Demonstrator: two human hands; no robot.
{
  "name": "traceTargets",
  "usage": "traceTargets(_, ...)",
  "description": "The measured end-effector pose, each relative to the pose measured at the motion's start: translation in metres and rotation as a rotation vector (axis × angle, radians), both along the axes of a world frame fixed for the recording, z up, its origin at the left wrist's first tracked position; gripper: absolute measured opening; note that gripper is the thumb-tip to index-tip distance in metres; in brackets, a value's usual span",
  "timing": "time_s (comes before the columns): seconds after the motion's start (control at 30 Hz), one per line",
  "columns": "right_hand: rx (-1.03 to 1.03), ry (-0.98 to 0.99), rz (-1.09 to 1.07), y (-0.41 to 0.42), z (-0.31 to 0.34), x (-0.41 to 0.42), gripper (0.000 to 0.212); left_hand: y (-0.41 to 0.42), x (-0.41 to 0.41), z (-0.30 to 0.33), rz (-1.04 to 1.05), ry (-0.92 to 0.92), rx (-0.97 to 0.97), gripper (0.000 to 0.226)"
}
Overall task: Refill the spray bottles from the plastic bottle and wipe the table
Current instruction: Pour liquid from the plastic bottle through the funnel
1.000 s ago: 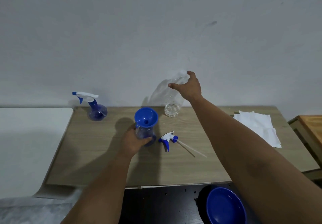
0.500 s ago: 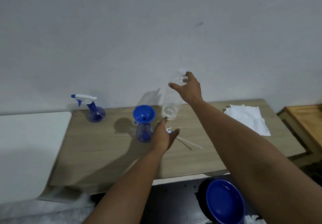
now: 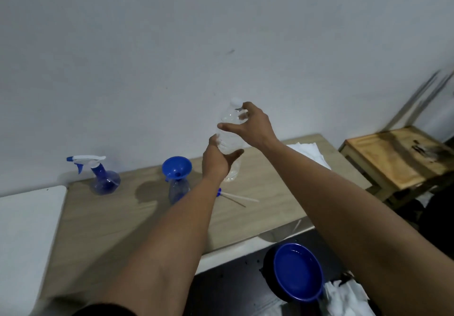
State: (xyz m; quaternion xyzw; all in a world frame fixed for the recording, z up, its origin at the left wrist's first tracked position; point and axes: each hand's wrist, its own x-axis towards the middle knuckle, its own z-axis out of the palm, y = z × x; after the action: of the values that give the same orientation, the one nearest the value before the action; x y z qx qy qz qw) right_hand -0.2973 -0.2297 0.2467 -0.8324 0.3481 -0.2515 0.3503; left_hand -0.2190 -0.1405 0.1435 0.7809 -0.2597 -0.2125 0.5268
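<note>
A clear plastic bottle (image 3: 228, 119) with a white cap stands upright at the back of the wooden table (image 3: 110, 229), with a little water at its bottom. My left hand (image 3: 216, 161) grips its middle from the left. My right hand (image 3: 255, 126) curls round its shoulder, with the forefinger just below the cap. To the left stands an open blue spray bottle (image 3: 178, 189) with a blue funnel (image 3: 175, 167) in its neck. Its trigger head and dip tube (image 3: 235, 196) lie on the table, partly hidden behind my left forearm. A second spray bottle (image 3: 104, 180), with its head on, stands at the far left.
White paper towels (image 3: 309, 153) lie at the table's back right corner. A white surface (image 3: 24, 229) adjoins the table on the left. A wooden stool (image 3: 393, 158) stands to the right. Below the front edge are a blue bowl (image 3: 297, 271) and crumpled white paper (image 3: 346, 298).
My left hand left the funnelled spray bottle, moved right and took hold of the plastic bottle's middle. My right hand stayed at the bottle's top. The view tilted.
</note>
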Motion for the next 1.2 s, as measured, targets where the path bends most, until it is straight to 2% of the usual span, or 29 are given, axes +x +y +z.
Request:
traceTargets(0.13, -0.046, 0.028, 0.003, -0.007, 0.013, -0.014, 0.077, -0.008, -0.011, 0.003, -0.001, -0.012, -0.036, 0.083)
traceTargets(0.27, -0.250, -0.020, -0.042, -0.025, 0.015, -0.025, 0.057, -0.022, -0.028, 0.000, 0.005, -0.035, -0.046, 0.078)
traceTargets(0.37, -0.338, 0.037, -0.049, -0.046, 0.010, -0.034, 0.049, -0.036, -0.042, -0.009, 0.018, -0.038, -0.020, 0.077)
traceTargets(0.63, -0.375, 0.270, 0.172, -0.093, -0.019, -0.045, 0.053, -0.066, -0.067, -0.054, 0.117, 0.000, 0.071, 0.075)
traceTargets(0.83, -0.338, 0.314, 0.358, -0.108, -0.044, -0.039, 0.048, -0.077, -0.065, -0.078, 0.165, 0.022, 0.112, 0.067)
traceTargets(0.97, -0.333, 0.331, 0.497, -0.113, -0.040, -0.035, 0.041, -0.081, -0.058, -0.079, 0.191, -0.001, 0.135, 0.070)
traceTargets(1.1, -0.410, 0.429, 0.410, -0.114, -0.033, -0.028, 0.056, -0.081, -0.053, -0.078, 0.150, -0.026, 0.193, 0.074)
traceTargets(1.2, -0.401, 0.486, 0.444, -0.115, -0.026, -0.021, 0.052, -0.083, -0.052, -0.077, 0.143, -0.035, 0.215, 0.074)
